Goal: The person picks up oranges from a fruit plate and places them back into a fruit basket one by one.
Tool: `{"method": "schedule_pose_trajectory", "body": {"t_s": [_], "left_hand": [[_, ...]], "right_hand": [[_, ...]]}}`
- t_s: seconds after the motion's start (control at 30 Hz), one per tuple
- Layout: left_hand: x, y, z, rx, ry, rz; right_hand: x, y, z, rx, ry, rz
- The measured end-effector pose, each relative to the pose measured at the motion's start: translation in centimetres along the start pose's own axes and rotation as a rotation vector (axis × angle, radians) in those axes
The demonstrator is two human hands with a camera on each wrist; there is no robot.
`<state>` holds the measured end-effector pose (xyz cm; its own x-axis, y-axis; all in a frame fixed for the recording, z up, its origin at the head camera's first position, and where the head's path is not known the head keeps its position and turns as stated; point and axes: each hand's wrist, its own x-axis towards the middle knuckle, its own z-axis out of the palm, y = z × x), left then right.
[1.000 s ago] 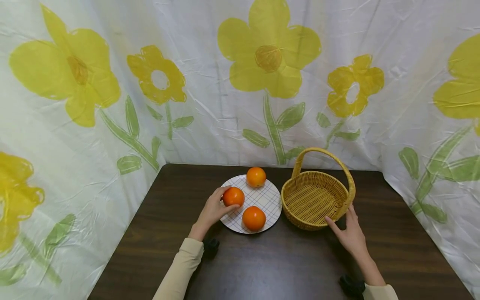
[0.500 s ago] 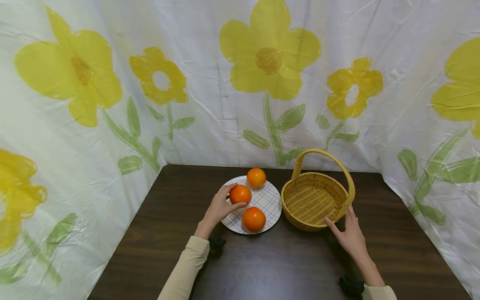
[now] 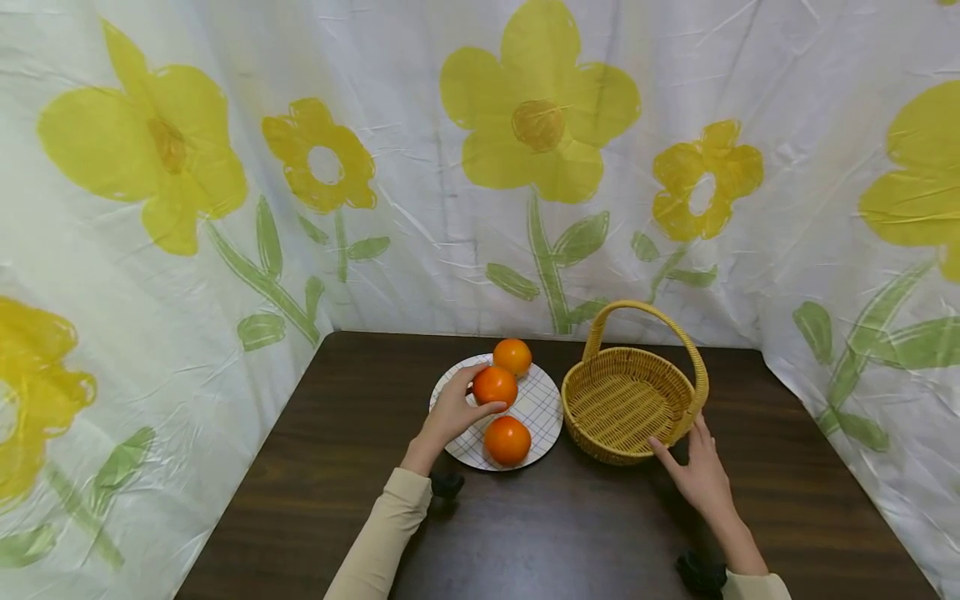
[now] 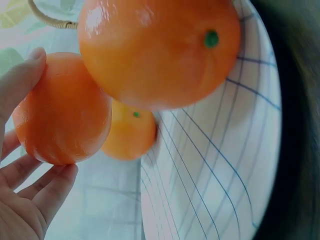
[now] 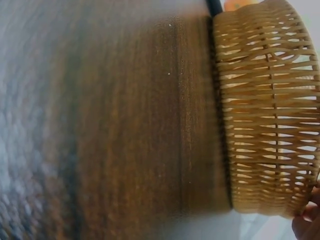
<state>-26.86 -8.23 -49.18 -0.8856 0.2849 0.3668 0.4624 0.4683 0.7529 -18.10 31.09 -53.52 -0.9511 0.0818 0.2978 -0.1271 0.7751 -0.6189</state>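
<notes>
My left hand grips an orange between thumb and fingertips, over the round white plate with blue grid lines. Held clear of the plate in the left wrist view, the orange has the thumb on one side and fingertips on the other. A second orange lies near the plate's front edge, a third orange at its back. Right of the plate stands a woven yellow basket with a tall arched handle. My right hand touches its near right side, fingers extended; the fingertips are partly hidden.
Both things stand on a dark wooden table. A white curtain with yellow flowers hangs behind the table and along both sides. Each wrist wears a black device.
My left hand has carried the held orange rightward and slightly up across the plate. My right hand stays at the basket, and the other oranges keep their places.
</notes>
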Motion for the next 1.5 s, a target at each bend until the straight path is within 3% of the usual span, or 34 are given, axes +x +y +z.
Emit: {"method": "schedule_pose_trajectory", "body": {"t_s": [0.57,1.5], "left_hand": [[1.7,2.0,2.0,-0.001,-0.057,0.012],[3.7,3.4,4.0,0.008,-0.118,0.027]], "right_hand": [[0.0,0.2,0.2,-0.008,0.001,-0.003],[0.0,0.1,0.0,-0.007,-0.011,0.03]]}}
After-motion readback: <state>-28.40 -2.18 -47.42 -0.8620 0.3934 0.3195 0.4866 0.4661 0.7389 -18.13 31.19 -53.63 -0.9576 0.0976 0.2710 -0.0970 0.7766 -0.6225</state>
